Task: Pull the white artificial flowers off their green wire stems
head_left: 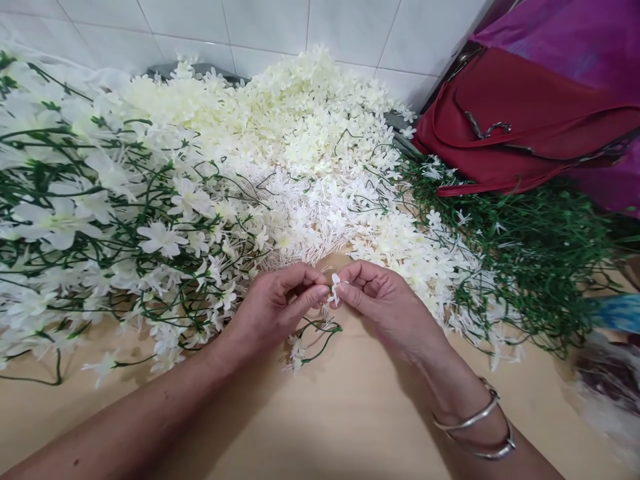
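Observation:
My right hand (385,303) pinches a small white artificial flower (336,288) between thumb and fingertips. Close against it, my left hand (285,300) is closed in a pinch, its thumb and index tips meeting just left of the petals. Whatever those tips hold is too small and covered to make out; fine white strands show just below them. Under both hands, a green wire stem with white blossoms (296,350) lies on the table. Beyond the fingertips spreads a heap of loose white flower heads and thin white stamens (320,230).
Finished-looking white flower sprays with green stems (160,237) pile up at left. A bundle of green stems (545,247) lies at right, below a red handbag (530,113). Crumpled clear plastic (607,380) sits on the wooden table (345,413). White wall tiles (270,23) rise behind.

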The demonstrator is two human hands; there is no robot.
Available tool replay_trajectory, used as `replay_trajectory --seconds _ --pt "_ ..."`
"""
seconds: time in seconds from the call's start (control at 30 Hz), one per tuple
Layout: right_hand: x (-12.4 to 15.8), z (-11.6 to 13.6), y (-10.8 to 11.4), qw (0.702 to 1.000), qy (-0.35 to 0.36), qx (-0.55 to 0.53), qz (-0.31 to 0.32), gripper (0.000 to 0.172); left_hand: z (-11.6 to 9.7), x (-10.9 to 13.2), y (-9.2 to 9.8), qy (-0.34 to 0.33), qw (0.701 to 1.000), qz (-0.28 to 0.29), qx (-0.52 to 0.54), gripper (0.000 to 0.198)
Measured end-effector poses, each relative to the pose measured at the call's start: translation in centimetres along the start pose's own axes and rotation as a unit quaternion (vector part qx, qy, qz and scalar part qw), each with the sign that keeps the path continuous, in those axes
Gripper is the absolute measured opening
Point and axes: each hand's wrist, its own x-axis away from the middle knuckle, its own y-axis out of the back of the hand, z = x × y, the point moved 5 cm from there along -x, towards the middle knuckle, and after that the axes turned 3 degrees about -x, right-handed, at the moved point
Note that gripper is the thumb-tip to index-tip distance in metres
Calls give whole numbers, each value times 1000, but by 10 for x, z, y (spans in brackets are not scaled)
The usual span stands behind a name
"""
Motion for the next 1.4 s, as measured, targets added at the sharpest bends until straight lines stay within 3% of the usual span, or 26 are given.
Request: replay_trajectory --seconds 0.43,0.53,0.63,0.83,1.13,1.4 --pt "-2 -2 1 1000 -8 13 5 20 3 0 -3 27 1000 -3 -10 18" --pt "-2 -1 4 999 -4 -29 27 20 -5 1 -5 9 1000 -4 -23 16" --pt "-1 4 8 997 25 -63 30 24 -20 3 -2 -34 993 -37 -104 10" --pt "0 7 3 996 40 -52 60 23 -40 8 1 -129 965 -94 -208 7" --pt "-2 -4 8 999 10 -33 36 24 -37 6 1 -137 966 -63 -211 7" --pt "-4 -4 5 999 18 -9 32 25 -28 7 -4 -150 957 -81 -237 4"
